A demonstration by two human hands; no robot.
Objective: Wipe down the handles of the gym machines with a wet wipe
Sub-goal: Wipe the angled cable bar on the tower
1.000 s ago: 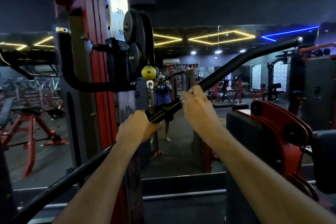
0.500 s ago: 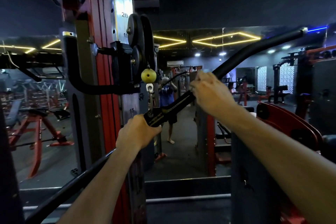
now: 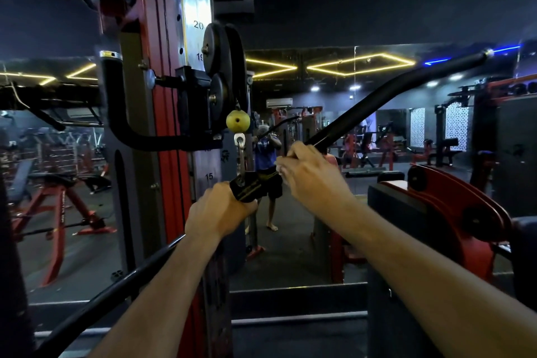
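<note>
My left hand (image 3: 219, 211) is wrapped around the lat pulldown bar (image 3: 377, 102) just left of its centre bracket (image 3: 251, 187), gripping it firmly. My right hand (image 3: 312, 173) is curled over the bar on the other side of the bracket, clamping a wet wipe (image 3: 281, 169) against it; only a small white edge of the wipe shows at my fingertips. The bar runs diagonally from lower left to upper right, its right end (image 3: 488, 53) high up near the blue ceiling light strip (image 3: 470, 56). The bracket hangs from a silver carabiner (image 3: 240, 151) under a yellow cable stopper ball (image 3: 237, 121). Above the ball sit the black pulleys (image 3: 220, 49) on an adjustable carriage, mounted to the red-and-steel upright (image 3: 194, 23) with numbers 15 to 21 printed on it. A black curved handle (image 3: 116, 107) sticks out from the carriage to the left. To my right is a red machine arm with black pad (image 3: 453, 203). Straight ahead is a wall mirror (image 3: 319, 212) showing a person's reflection and more gym equipment; yellow ceiling lights (image 3: 360, 64) glow in it.
</note>
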